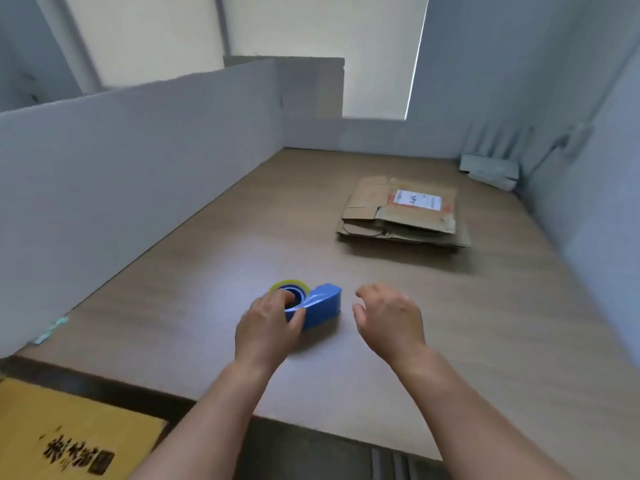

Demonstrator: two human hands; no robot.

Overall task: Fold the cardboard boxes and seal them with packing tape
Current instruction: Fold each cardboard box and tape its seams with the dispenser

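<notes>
**Dispenser in hand, boxes flat: watch the sequence**

Risks first. My left hand (268, 327) gripped the blue tape dispenser (313, 306) at 6 o'clock on the desk (214, 258), fingers curled over the hub and thumb along the near side. I judged the hold shallow. Lifted from that end, the nose could swing down or the dispenser slip free. That nose, where I took the cutter to be, pointed toward 3 o'clock at my right hand (388, 320). The right hand hovered near it, fingers loose and spread, holding nothing. A careless reach across could catch the blade. I could not see a free tape end. If it lay stuck back on the yellowish roll of tape (290, 285), finding it would cost time.

Bigger worry was the sequence. The flattened cardboard boxes (401, 216) lay at 1 o'clock, well apart from both hands, none folded. Taping before a box is squared up would likely leave flaps gaping or tape skewed.

The boxes were brown corrugated, a short stack with edges misaligned and flaps splayed toward 9 o'clock. The top one carried a white shipping label (417, 200) with red trim, print too blurred to read. It looked like reused stock, probably soft at the folds.

Elsewhere: a grey partition (138, 174) from 9 to 11 o'clock, a white router (490, 168) at 2 o'clock.
</notes>
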